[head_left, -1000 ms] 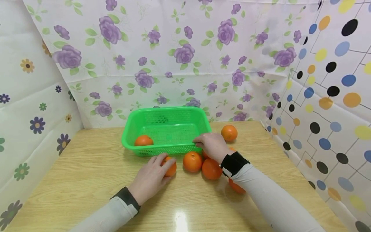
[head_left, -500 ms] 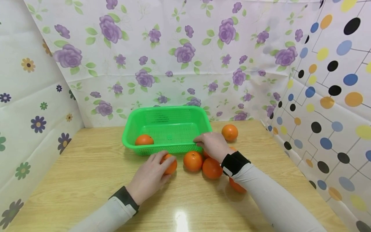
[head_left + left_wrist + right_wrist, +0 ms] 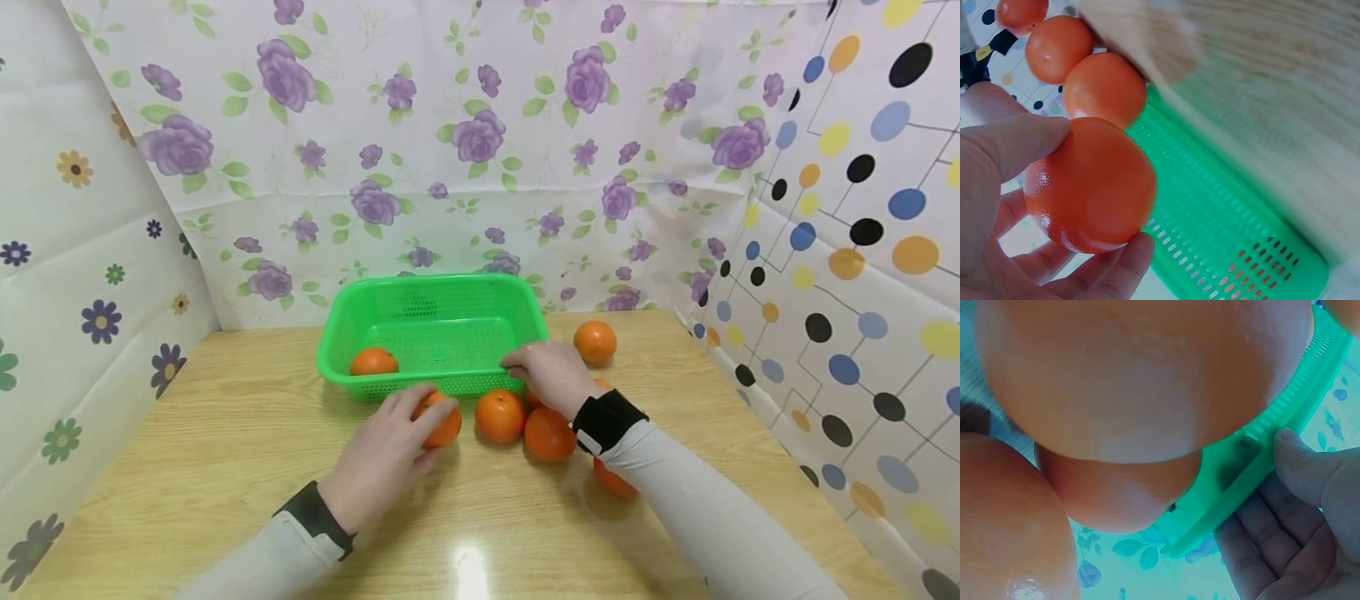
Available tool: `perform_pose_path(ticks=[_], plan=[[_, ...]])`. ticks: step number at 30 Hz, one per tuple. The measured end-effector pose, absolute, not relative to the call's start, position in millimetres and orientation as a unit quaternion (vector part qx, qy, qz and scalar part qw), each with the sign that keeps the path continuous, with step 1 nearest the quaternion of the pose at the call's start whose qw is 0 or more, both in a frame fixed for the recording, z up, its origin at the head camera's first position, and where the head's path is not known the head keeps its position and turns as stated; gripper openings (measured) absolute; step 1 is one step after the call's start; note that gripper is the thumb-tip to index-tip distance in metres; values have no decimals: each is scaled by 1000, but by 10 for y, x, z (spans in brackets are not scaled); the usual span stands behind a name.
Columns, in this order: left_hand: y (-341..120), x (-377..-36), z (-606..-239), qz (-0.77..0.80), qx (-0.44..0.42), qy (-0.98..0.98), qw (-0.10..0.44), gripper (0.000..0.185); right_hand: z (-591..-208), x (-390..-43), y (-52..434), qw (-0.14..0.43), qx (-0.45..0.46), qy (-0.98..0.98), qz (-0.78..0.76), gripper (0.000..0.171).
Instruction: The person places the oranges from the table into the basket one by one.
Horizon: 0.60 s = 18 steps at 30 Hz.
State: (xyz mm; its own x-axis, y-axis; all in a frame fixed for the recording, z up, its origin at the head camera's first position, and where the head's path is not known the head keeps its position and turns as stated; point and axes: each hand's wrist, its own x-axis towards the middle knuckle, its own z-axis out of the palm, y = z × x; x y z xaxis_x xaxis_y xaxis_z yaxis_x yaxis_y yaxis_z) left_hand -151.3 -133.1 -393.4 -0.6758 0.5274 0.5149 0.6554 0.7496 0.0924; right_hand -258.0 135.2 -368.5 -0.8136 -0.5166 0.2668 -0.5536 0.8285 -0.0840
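My left hand [image 3: 381, 457] grips an orange [image 3: 1094, 187] just in front of the basket, thumb on one side and fingers curled round the other. My right hand [image 3: 557, 377] pinches the rim of the green plastic basket [image 3: 457, 386] near its front right corner, as the right wrist view shows with thumb and fingers on either side of the rim. Inside the basket, at its left end, lies one orange [image 3: 374, 362]. Between the hands, another orange [image 3: 500, 417] sits close to the basket's front wall, with an orange [image 3: 550, 434] beside it.
An orange [image 3: 595, 342] stands to the right of the basket. Another orange [image 3: 615, 479] is partly hidden under the right forearm, and more fruit shows behind the right wrist. Patterned cloth [image 3: 480, 200] closes off the back and both sides of the wooden table [image 3: 225, 433].
My left hand and its orange have moved slightly up in the view, towards the basket. My right hand keeps its hold on the rim without visible movement.
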Motion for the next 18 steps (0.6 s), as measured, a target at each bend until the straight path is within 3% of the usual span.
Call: perform_pose_path(ticks=[18], plan=[[-1461, -1503, -3627, -150, -329, -893, 267, 63, -3646, -2552, 1340, 111, 281, -949, 87, 20]])
